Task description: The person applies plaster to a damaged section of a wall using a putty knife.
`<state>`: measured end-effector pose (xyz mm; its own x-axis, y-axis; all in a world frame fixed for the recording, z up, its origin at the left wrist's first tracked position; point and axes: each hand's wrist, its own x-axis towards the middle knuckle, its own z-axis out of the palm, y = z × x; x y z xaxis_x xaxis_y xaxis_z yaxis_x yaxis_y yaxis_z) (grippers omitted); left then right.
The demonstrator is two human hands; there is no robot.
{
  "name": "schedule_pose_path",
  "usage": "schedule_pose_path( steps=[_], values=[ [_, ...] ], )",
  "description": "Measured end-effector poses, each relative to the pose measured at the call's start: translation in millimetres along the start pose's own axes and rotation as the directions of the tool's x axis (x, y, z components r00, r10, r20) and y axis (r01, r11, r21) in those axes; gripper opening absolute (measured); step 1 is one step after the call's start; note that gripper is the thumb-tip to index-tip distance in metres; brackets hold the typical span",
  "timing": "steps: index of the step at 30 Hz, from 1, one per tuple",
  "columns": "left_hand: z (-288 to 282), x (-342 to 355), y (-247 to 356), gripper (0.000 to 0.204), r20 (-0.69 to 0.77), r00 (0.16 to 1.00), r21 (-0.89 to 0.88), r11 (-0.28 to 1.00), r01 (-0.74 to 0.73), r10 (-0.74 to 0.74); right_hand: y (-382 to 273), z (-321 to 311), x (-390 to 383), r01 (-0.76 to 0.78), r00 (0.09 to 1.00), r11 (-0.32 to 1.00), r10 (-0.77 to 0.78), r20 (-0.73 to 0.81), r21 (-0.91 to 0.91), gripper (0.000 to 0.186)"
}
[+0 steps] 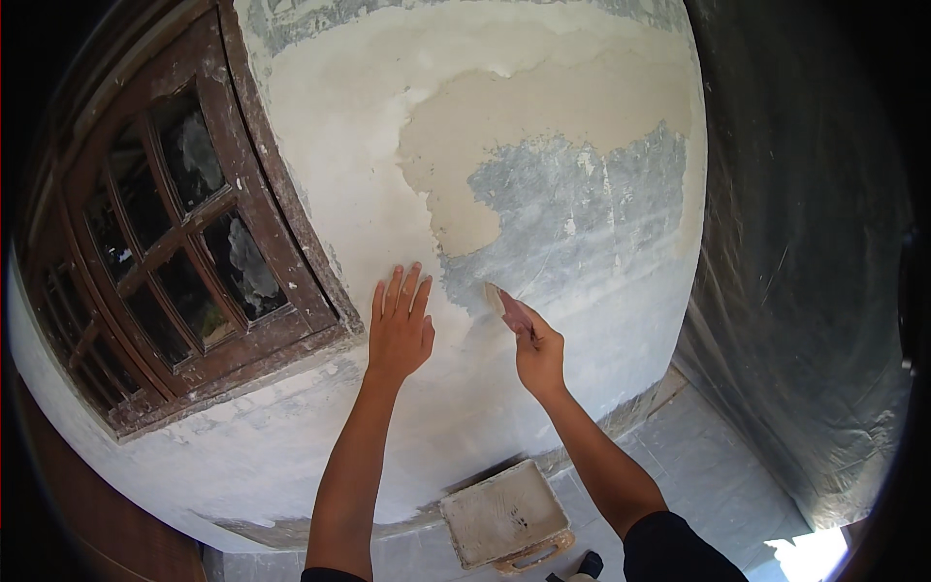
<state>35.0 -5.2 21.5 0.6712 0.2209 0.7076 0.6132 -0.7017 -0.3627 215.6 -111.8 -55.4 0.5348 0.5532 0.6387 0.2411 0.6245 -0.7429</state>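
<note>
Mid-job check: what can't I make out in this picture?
- Scraper handle end, head view: hidden by the right hand's grip.
- Wall patch behind the left hand, head view: covered by that hand.
- Space behind the plastic sheet, head view: blocked by the dark sheet.
- Rest of the right sleeve, head view: cut off by the lower edge.

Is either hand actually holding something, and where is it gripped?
The right hand holds a scraper-like tool by its reddish end, pale tip toward the wall. The left hand holds nothing.
</note>
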Motion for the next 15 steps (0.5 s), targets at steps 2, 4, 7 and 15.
schedule_pose_path(
  steps=[2,4,7,15],
  values=[
    [-8,16,-10,0.061,-0.079,0.997,0.036,0.999,-0.009,0.012,-7,14,4,0.163,0.987,0.976,-0.163,0.014,-0.142,0.041],
    [-13,34,-21,0.061,-0.150,0.988,0.052,0.998,-0.023,0.030,-16,24,8,0.296,0.955,0.938,-0.297,0.021,-0.182,0.042],
    [-14,52,-36,0.060,-0.243,0.969,0.077,0.997,-0.027,0.045,-13,36,15,0.467,0.881,0.848,-0.470,0.050,-0.252,0.049],
    [12,54,-53,0.046,-0.434,0.893,0.065,0.993,-0.101,0.119,19,43,31,0.678,0.722,0.575,-0.640,0.264,-0.459,0.057]
  ],
)
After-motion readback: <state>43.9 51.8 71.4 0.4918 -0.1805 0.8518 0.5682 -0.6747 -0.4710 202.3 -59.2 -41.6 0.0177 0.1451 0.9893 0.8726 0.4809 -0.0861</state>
